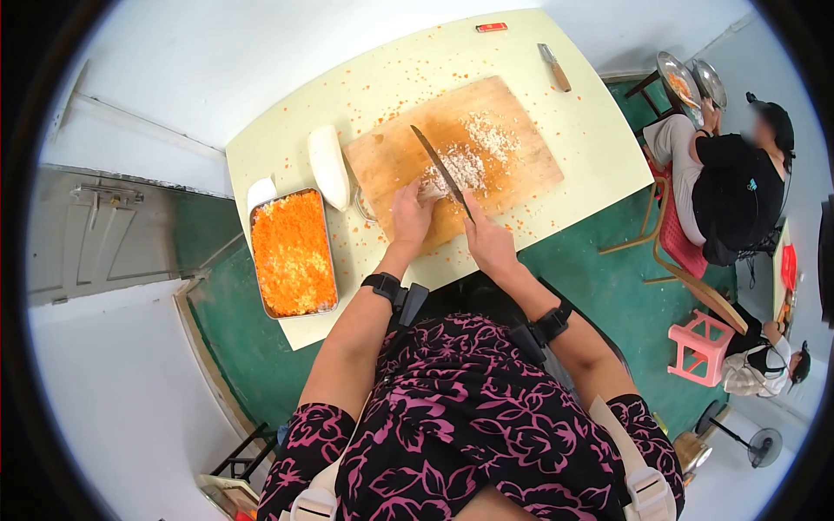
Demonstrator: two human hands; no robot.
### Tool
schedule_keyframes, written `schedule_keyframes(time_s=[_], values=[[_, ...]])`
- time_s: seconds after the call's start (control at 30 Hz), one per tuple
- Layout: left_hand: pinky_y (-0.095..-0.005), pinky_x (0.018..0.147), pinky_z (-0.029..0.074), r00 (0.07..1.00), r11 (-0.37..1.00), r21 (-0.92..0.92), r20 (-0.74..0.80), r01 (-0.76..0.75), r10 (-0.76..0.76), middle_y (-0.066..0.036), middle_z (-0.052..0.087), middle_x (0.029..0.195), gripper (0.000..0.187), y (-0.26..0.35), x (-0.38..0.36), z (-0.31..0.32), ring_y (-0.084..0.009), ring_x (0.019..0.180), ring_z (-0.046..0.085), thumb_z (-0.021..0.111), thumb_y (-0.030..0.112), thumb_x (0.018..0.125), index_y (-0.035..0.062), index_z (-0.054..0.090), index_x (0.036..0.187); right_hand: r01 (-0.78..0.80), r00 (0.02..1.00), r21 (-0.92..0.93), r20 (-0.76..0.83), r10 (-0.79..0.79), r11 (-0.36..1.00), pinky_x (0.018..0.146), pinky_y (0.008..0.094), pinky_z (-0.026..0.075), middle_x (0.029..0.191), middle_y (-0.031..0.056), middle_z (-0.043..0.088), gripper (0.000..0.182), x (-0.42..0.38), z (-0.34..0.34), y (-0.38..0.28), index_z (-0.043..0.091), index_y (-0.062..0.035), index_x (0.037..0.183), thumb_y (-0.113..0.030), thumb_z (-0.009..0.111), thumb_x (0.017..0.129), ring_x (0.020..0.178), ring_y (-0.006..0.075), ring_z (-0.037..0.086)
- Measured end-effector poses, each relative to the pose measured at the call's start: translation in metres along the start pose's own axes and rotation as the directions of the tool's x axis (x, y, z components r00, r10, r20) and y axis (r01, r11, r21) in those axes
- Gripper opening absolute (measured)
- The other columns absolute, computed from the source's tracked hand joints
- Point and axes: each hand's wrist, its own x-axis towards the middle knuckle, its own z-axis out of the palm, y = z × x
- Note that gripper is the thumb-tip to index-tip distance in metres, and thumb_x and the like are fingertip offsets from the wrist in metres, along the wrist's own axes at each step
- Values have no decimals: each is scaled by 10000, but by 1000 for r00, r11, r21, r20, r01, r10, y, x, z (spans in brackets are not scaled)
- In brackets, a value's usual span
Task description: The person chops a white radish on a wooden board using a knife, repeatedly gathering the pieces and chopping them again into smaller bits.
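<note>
My right hand [492, 241] is closed round the handle of a kitchen knife [439, 163], whose dark blade slants up and left across the wooden cutting board [387, 161]. Left of the blade, my left hand [412, 215] has its fingers bent over a pale piece of white radish [429, 189], largely hidden by them. Finely chopped white bits [492, 139] lie on the board around and beyond the blade. A large peeled white radish [328, 168] rests left of the board.
A metal tray [335, 276] heaped with chopped orange and whitish vegetable overhangs the table's left edge. Far right on the table lies a wooden-handled peeler or knife [554, 68], with a small red packet [491, 28] nearby. Another person [730, 182] sits at right, near metal bowls.
</note>
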Motion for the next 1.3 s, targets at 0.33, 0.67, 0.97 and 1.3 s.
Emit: schedule_keyframes(time_s=[0.33, 0.67, 0.97, 1.3], values=[[-345, 765, 464, 973, 963, 134, 14, -232, 232, -107, 621, 896, 163, -14, -7, -5, -280, 860, 568, 669, 85, 708, 15, 661, 855, 32, 998, -104, 60, -26, 994, 576, 464, 464, 715, 204, 587, 503, 0, 5, 8, 302, -188, 1381, -241, 448, 902, 610, 381, 577], [-393, 836, 424, 945, 902, 307, -19, -304, 326, -66, 621, 871, 134, -4, -8, -8, -267, 916, 555, 678, 88, 681, 67, 670, 813, 23, 998, -95, 65, -17, 995, 586, 451, 474, 705, 194, 577, 513, 2, -2, 2, 289, -188, 1391, -257, 439, 905, 608, 366, 581], [-354, 819, 462, 945, 926, 210, -22, -314, 325, -109, 625, 939, 139, -20, -7, -2, -291, 935, 571, 664, 75, 709, 26, 664, 839, 74, 994, -129, 89, -63, 989, 572, 457, 474, 695, 189, 580, 501, 5, 0, 7, 314, -182, 1377, -262, 451, 902, 593, 366, 580], [-341, 797, 470, 955, 942, 168, -12, -292, 298, -112, 635, 905, 129, -14, -8, -4, -280, 887, 581, 653, 75, 724, 19, 658, 840, 38, 997, -64, 70, -34, 997, 567, 465, 467, 701, 197, 583, 476, 6, -1, 3, 334, -214, 1365, -267, 450, 905, 595, 376, 577]])
